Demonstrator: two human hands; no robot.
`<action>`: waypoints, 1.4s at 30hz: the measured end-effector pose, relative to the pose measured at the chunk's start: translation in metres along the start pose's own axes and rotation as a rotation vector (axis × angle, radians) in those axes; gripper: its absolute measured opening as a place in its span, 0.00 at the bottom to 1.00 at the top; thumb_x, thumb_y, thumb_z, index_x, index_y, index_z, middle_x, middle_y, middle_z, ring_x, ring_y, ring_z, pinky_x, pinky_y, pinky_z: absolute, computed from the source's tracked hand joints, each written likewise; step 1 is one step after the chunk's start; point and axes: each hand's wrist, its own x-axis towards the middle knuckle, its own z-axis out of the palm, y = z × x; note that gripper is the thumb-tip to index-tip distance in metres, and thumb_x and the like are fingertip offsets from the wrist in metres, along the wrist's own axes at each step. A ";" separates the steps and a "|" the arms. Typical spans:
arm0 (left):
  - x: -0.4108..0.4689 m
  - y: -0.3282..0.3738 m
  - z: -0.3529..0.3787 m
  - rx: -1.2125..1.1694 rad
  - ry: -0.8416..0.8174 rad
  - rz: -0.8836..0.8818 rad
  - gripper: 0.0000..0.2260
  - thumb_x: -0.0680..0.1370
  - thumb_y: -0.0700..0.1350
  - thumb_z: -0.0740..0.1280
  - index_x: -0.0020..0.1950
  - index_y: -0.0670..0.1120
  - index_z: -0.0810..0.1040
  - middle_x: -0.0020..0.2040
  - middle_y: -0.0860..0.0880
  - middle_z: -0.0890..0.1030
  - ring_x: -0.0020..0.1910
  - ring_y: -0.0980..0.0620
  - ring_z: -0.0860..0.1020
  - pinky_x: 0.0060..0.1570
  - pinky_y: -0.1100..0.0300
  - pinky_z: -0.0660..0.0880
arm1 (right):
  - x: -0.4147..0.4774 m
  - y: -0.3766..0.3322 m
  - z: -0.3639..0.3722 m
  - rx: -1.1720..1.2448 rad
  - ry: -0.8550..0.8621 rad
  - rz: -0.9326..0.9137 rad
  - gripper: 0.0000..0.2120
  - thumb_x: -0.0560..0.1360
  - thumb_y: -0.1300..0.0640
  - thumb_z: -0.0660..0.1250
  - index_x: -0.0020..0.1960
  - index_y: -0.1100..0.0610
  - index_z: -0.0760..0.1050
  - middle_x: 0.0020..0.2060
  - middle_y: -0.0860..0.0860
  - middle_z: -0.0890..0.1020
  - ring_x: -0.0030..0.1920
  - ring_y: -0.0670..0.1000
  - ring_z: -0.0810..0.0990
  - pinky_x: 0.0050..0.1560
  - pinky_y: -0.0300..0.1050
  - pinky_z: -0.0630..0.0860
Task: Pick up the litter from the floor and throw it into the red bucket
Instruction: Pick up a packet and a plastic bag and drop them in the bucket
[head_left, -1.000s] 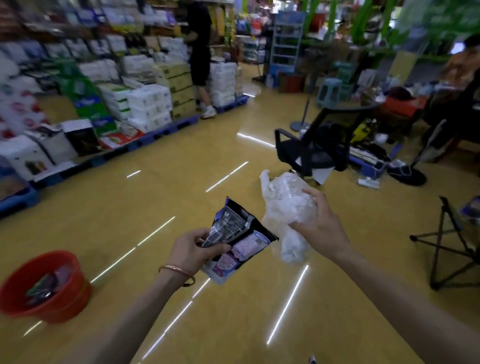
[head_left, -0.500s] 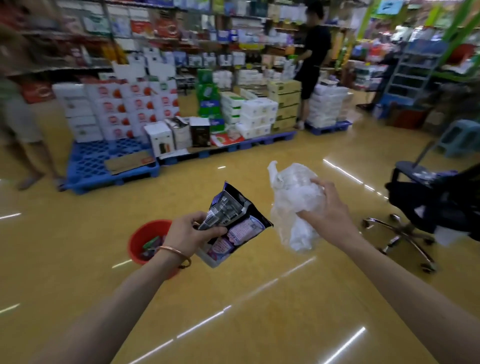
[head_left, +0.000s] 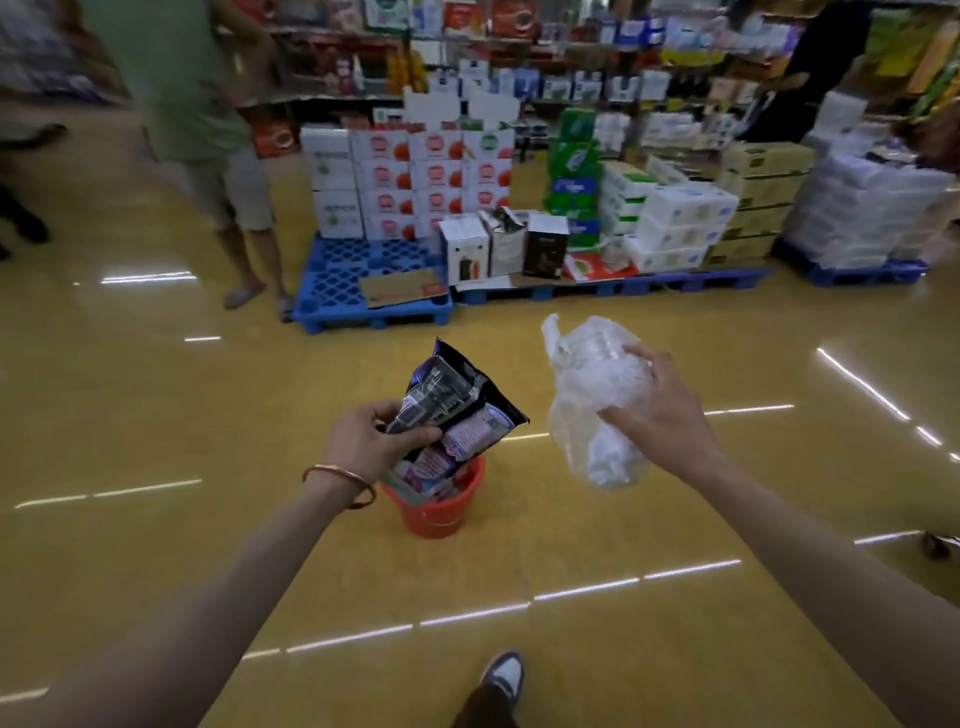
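A small red bucket (head_left: 441, 512) stands upright on the yellow floor with some litter inside. Above it is a shiny dark snack wrapper (head_left: 457, 410), tilted. Beside the wrapper, to the right, hangs a crumpled clear plastic bag (head_left: 592, 405).

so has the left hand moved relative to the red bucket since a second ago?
Yes. The left hand with its dark wrapper is now in line with the red bucket; earlier the bucket sat far to its left.

Left hand (head_left: 371, 441) grips dark wrappers (head_left: 454, 410) above the red bucket (head_left: 441, 512); right hand (head_left: 657, 415) grips crumpled clear plastic (head_left: 587, 395).
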 end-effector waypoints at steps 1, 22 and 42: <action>0.014 0.000 -0.005 0.008 0.016 0.004 0.08 0.66 0.48 0.76 0.40 0.53 0.78 0.37 0.54 0.82 0.35 0.59 0.80 0.29 0.67 0.75 | 0.017 -0.001 0.009 0.002 -0.019 -0.010 0.31 0.70 0.57 0.72 0.68 0.46 0.62 0.62 0.45 0.70 0.57 0.48 0.69 0.51 0.43 0.66; 0.272 -0.008 -0.060 0.185 0.148 -0.099 0.10 0.69 0.51 0.74 0.45 0.49 0.79 0.37 0.57 0.78 0.36 0.61 0.76 0.27 0.73 0.67 | 0.308 -0.026 0.135 0.036 -0.237 -0.110 0.33 0.69 0.57 0.74 0.69 0.49 0.62 0.67 0.50 0.69 0.66 0.54 0.69 0.54 0.43 0.66; 0.501 -0.094 -0.110 0.086 -0.266 -0.089 0.15 0.67 0.51 0.75 0.43 0.41 0.80 0.38 0.43 0.81 0.36 0.47 0.78 0.34 0.55 0.72 | 0.395 -0.052 0.284 0.160 -0.079 0.331 0.31 0.72 0.60 0.70 0.71 0.52 0.60 0.65 0.50 0.68 0.59 0.48 0.68 0.51 0.40 0.64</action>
